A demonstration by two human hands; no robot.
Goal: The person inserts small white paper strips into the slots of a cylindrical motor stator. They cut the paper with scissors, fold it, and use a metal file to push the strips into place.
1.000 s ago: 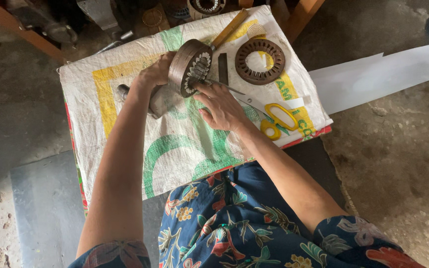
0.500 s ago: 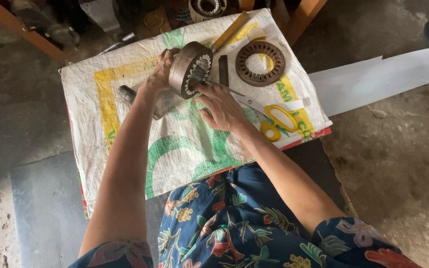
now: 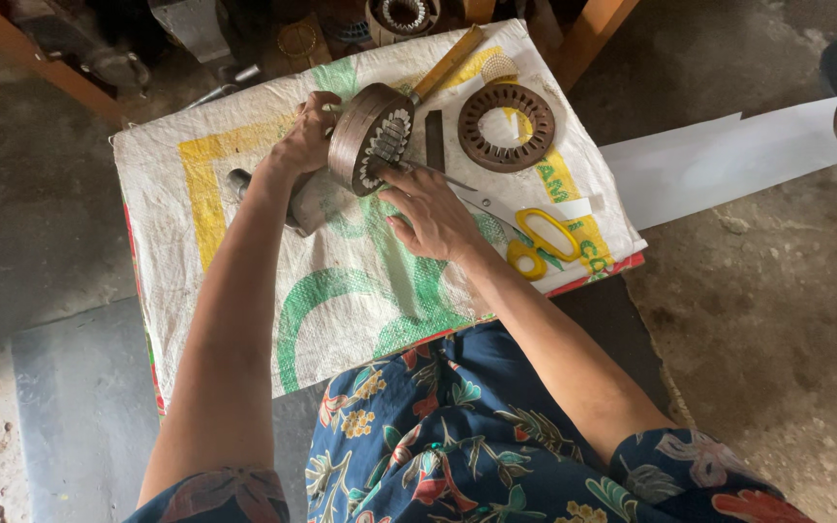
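**Slotted core ring on edge, white strips going into its slots**

The slotted core ring [image 3: 372,145] stands tilted on its edge near the far side of the desk [image 3: 244,281], its open face turned toward me. My left hand [image 3: 304,136] is closed around its outer rim from behind and holds it up off the woven sack cloth [image 3: 341,291] that covers the desk. My right hand [image 3: 435,215] rests on the cloth just in front of the ring, the fingertips pinched at its lower inner edge, where white strips line the slots; whether a strip is between those fingertips I cannot tell.

As far as I can judge, the lining is well along: white shows in most of the slots facing me, though the near slots behind my fingers are hidden. A second, bare slotted ring [image 3: 506,127] lies flat just beyond my right hand, with no white in it, so that one looks untouched. The yellow-handled scissors [image 3: 525,232] lie by my right wrist, a yellow ruler [image 3: 449,64] lies past the rings, and a long white paper sheet [image 3: 719,165] trails off the desk to the right.

Compared with a second ago, the ring is raised more upright and sits a little farther from me. My right hand has hardly shifted.
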